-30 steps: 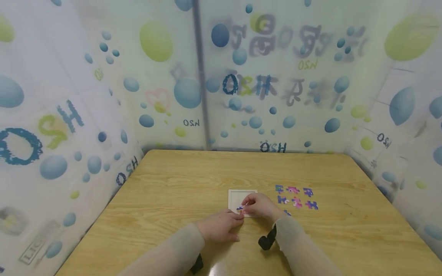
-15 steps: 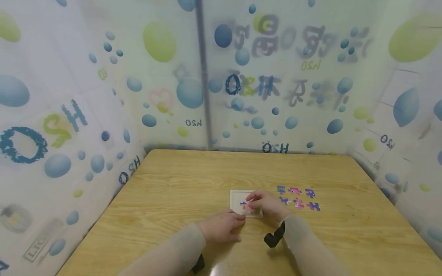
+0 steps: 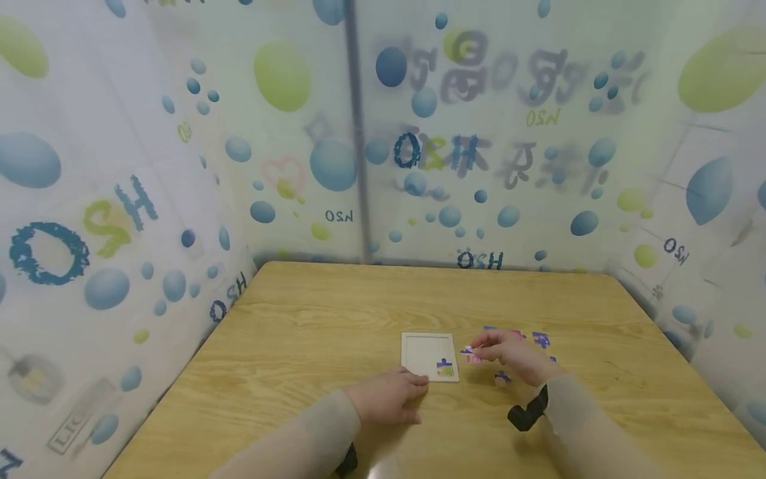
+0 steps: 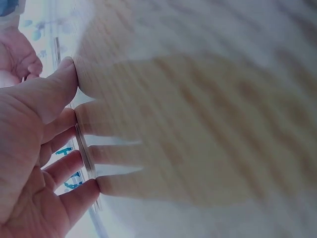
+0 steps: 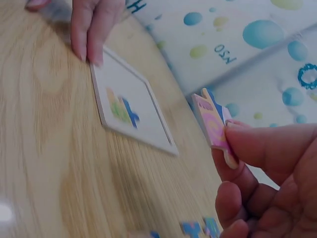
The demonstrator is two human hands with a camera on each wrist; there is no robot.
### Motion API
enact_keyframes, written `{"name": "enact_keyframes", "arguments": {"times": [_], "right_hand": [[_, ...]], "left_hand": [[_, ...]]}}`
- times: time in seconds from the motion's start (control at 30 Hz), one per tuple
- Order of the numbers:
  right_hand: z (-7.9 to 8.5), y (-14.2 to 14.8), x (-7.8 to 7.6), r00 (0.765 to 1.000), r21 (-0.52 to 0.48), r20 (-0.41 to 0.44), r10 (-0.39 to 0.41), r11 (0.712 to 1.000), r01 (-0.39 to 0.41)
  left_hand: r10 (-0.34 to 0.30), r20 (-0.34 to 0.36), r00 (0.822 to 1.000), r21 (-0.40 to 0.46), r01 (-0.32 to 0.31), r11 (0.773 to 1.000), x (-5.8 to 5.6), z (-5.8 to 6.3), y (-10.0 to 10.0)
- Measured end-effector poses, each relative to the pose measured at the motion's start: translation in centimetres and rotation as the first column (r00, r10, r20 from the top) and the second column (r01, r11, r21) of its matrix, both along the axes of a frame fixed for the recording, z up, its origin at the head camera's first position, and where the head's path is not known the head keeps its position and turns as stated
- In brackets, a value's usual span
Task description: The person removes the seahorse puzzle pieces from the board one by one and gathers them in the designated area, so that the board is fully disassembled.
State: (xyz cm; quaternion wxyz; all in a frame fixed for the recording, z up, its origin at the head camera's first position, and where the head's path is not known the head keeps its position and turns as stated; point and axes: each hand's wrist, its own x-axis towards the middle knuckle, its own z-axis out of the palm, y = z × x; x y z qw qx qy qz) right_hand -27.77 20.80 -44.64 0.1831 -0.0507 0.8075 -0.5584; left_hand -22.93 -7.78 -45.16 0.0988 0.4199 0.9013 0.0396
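Note:
A square white puzzle tray [image 3: 427,347] lies on the table, with one jigsaw piece [image 3: 445,367], blue and yellow-green, in its lower right corner. My left hand [image 3: 391,396] rests on the table with its fingertips touching the tray's near left edge; in the left wrist view its fingers [image 4: 74,201] are spread and only loosely bent. To the right of the tray, my right hand [image 3: 516,356] pinches a pink and blue jigsaw piece [image 5: 213,121] between thumb and fingers, raised off the table. That hand partly covers the loose pieces behind it.
Several loose jigsaw pieces lie right of the tray, among them a purple piece [image 3: 541,340] behind my right hand and a blue piece [image 3: 503,377] in front of it. The wooden table [image 3: 311,306] is enclosed by patterned curtains [image 3: 287,153] at the back and sides.
My right hand has moved from over the tray to its right side, carrying the pinched jigsaw piece. The piece in the tray's corner is now uncovered. My left hand stays at the tray edge.

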Motion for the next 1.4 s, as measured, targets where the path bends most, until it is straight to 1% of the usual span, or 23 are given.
{"name": "enact_keyframes", "arguments": {"times": [0.13,0.27,0.37,0.6,0.83,0.97,1.07,1.3,1.4], "right_hand": [[0.0,2.3,0.3,1.000,0.052,-0.016,-0.004,0.999,0.005],[-0.1,4.1,0.5,1.000,0.072,-0.026,0.003,0.997,-0.002],[-0.2,5.3,0.7,1.000,0.090,-0.024,0.003,0.996,-0.001],[-0.4,7.2,1.2,0.999,0.182,-0.040,0.023,0.983,-0.015],[-0.4,8.1,1.6,0.999,0.292,-0.037,-0.020,0.956,0.030],[-0.5,8.4,2.0,0.999,0.347,-0.050,-0.020,0.937,0.036],[-0.5,8.4,2.2,0.998,0.393,-0.055,-0.032,0.918,0.051],[-0.9,8.5,2.4,0.996,0.393,-0.086,-0.037,0.917,0.068],[-1.1,8.6,2.2,0.995,0.422,-0.093,-0.038,0.903,0.074]], "left_hand": [[0.004,0.013,1.000,0.011,-0.004,1.000,0.1,0.1,0.1],[-0.002,0.014,1.000,0.014,0.001,1.000,0.1,0.1,0.0],[-0.001,0.020,1.000,0.014,0.001,1.000,0.1,0.1,-0.1],[-0.004,0.034,0.999,0.022,0.003,1.000,0.0,0.1,-0.1],[-0.004,0.023,1.000,0.014,0.004,1.000,0.0,0.1,-0.1],[0.002,0.022,1.000,0.012,-0.002,1.000,0.1,0.3,-0.1],[0.003,0.024,1.000,0.010,-0.003,1.000,0.2,0.4,0.0],[0.002,0.027,1.000,0.011,-0.002,1.000,0.1,0.3,-0.1],[0.003,0.025,1.000,0.010,-0.003,1.000,0.1,0.3,-0.1]]}}
